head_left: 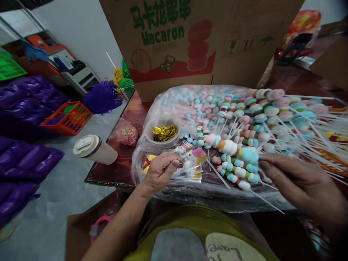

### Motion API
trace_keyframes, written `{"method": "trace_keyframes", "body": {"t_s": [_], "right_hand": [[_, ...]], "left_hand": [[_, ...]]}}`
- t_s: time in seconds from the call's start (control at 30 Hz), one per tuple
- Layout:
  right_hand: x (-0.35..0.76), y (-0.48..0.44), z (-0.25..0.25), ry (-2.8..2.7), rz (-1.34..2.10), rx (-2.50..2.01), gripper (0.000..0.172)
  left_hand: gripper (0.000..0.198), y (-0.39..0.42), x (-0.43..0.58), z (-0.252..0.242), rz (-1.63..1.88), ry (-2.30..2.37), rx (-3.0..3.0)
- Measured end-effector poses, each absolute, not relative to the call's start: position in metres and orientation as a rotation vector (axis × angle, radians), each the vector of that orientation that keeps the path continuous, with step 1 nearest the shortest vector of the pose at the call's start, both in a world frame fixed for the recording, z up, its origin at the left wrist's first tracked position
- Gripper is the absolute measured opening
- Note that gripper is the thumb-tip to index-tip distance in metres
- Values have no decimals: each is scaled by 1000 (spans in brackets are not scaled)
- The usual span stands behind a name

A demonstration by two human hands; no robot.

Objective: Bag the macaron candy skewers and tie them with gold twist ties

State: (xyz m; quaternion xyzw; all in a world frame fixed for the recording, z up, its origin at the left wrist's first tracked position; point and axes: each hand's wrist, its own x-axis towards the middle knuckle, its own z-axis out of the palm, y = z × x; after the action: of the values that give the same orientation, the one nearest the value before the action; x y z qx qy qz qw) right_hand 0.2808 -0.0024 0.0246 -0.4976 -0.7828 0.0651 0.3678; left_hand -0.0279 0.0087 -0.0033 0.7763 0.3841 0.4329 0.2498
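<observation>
My right hand (pixel 303 184) pinches the stick end of a marshmallow skewer (pixel 229 147), which points left with pink, white, orange and blue pieces on it. Thumb and fingers of my left hand (pixel 164 170) are pressed together beside a stack of printed plastic bags (pixel 197 156); whatever is between the fingertips is too unclear to name. Several more marshmallow skewers (pixel 238 172) lie below the held one. Behind my hands, a clear plastic sheet (pixel 163 103) is spread under loose marshmallows (pixel 200 108) and a large pile of skewers (pixel 277 107).
A white bowl (pixel 147 133) contains gold twist ties (pixel 164 133). Left of it sit a bag of small pink pieces (pixel 126 135) and a lidded cup (pixel 96 148) at the table edge. A tall cardboard box (pixel 170 62) stands behind; an orange basket (pixel 67 119) is on the floor.
</observation>
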Motion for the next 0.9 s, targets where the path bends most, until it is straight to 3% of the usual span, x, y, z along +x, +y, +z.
{"method": "trace_keyframes", "body": {"t_s": [0.27, 0.63, 0.7, 0.83, 0.9], "right_hand": [[301, 2, 43, -2403, -127, -812, 16], [297, 8, 61, -2654, -141, -815, 5], [295, 10, 61, -2669, -5, -814, 7], [287, 14, 59, -2724, 16, -828, 20], [283, 15, 58, -2743, 10, -786, 24]], "left_hand": [[27, 11, -31, 13, 1155, 976, 2260], [34, 15, -13, 16, 874, 1000, 2339], [37, 16, -11, 17, 841, 972, 2360], [65, 15, -5, 20, 657, 918, 2464], [57, 15, 0, 22, 495, 999, 2464]]}}
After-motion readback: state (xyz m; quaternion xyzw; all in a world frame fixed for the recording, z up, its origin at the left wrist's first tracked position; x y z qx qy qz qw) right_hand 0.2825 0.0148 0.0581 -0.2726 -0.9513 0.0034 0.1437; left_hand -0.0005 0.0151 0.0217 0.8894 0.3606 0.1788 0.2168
